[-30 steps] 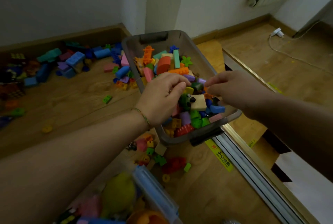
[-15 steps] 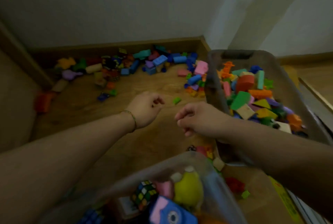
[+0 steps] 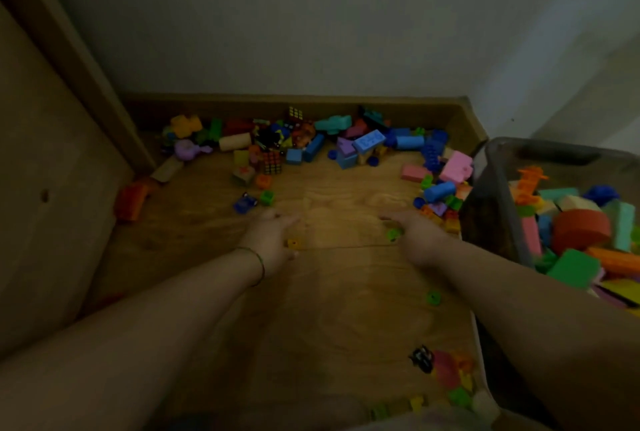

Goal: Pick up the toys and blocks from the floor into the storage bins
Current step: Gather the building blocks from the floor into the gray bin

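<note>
Left hand and right hand both empty, fingers stretched low over the floor. Left is just beside a small yellow block. Right is at a green block, contact unclear in the dim blur. Block pile lies along the baseboard. Storage bin at right, part-filled. Risk: tiny pieces slip from a hasty pinch, or get overlooked.

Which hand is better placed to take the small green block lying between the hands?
Right. The right hand is beside the green block, with the storage bin on that side; the left hand is nearer the yellow block.
</note>
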